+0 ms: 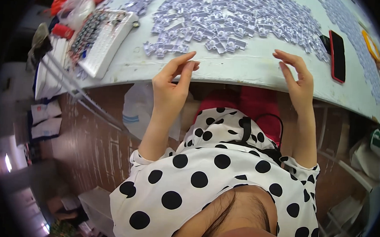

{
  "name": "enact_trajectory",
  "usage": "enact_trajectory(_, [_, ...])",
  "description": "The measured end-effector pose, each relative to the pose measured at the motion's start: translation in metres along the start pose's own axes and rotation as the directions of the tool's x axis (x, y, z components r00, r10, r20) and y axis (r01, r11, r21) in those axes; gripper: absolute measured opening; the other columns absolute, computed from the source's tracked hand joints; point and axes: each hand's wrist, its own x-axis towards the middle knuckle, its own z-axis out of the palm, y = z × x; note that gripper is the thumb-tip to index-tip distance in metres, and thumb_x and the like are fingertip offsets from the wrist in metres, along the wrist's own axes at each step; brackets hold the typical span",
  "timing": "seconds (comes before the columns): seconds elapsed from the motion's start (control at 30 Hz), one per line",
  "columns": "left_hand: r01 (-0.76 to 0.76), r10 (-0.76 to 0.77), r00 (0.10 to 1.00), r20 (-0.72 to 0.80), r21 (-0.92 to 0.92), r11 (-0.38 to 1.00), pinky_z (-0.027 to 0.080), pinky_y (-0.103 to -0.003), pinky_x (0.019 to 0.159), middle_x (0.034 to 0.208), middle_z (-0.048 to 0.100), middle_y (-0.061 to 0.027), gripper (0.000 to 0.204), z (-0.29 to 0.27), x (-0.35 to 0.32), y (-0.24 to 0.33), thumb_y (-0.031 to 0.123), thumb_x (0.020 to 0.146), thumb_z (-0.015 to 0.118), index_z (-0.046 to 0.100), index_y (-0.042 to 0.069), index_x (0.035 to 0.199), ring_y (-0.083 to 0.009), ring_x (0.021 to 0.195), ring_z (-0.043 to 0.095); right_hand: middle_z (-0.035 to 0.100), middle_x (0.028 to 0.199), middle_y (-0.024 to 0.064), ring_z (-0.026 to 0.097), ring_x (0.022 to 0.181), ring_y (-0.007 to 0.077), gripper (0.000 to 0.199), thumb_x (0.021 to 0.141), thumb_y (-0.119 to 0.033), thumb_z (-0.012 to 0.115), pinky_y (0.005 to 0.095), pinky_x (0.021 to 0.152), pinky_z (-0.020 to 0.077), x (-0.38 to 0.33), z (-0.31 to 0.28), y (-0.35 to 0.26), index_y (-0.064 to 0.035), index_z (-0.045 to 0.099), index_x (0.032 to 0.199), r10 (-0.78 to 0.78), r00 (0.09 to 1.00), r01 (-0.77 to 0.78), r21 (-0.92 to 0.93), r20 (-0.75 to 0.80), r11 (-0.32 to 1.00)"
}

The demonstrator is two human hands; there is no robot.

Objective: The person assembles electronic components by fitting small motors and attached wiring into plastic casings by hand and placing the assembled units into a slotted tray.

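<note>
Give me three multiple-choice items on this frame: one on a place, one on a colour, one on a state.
1. Where does the phone lie?
A. right of the right hand
B. on the white tray
C. on the floor

2. What colour is the phone's case?
A. blue
B. red
C. green

3. How is the left hand?
A. gripping the tray
B. flat on the pile
C. raised at the table edge, holding nothing visible

Answers:
1 A: it lies on the table beyond that hand.
2 B: a red rim frames the dark screen.
3 C: its fingers rise near the small pale parts, empty.
</note>
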Motion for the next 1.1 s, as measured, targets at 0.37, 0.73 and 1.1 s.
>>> enact_trajectory(0.37, [0.126, -0.1, 0.925, -0.366, 0.048, 0.991, 0.055, -0.025, 0.081, 0.097, 0.074, -0.0107, 0.021, -0.006, -0.055, 0.007, 0.003, 0.098, 0.06, 0.069, -0.001, 0.116, -0.0136, 0.089, 0.071, 0.063, 0.102, 0.0115, 0.058, 0.102, 0.0304, 0.03, 0.084, -0.02, 0.076, 0.04, 0.089, 0.0482, 0.05, 0.074, 0.015, -0.0029, 0.069, 0.107, 0.031, 0.999, -0.015, -0.391, 0.033, 0.92])
enact_trajectory(0.73, [0.114, 0.022, 0.945, -0.327, 0.392, 0.913, 0.056, -0.027, 0.079, 0.097, 0.075, -0.0122, 0.022, -0.025, -0.013, 0.009, 0.004, 0.098, 0.06, 0.068, -0.001, 0.118, -0.0155, 0.088, 0.073, 0.063, 0.101, 0.0122, 0.061, 0.095, 0.0297, 0.02, 0.088, -0.014, 0.072, 0.0393, 0.085, 0.0487, 0.045, 0.063, 0.023, -0.0018, 0.068, 0.103, 0.058, 0.998, -0.062, -0.301, -0.022, 0.952])
enact_trajectory(1.1, [0.133, 0.096, 0.746, -0.659, 0.289, 0.948, 0.056, -0.029, 0.076, 0.095, 0.074, -0.0135, 0.021, -0.242, 0.103, -0.097, 0.007, 0.098, 0.058, 0.068, -0.004, 0.113, -0.0161, 0.084, 0.071, 0.057, 0.103, 0.0085, 0.059, 0.089, 0.0211, 0.028, 0.089, -0.005, 0.069, 0.0319, 0.075, 0.0487, 0.012, 0.035, 0.032, -0.0034, 0.066, 0.117, 0.155, 0.988, -0.156, -0.289, -0.025, 0.945])
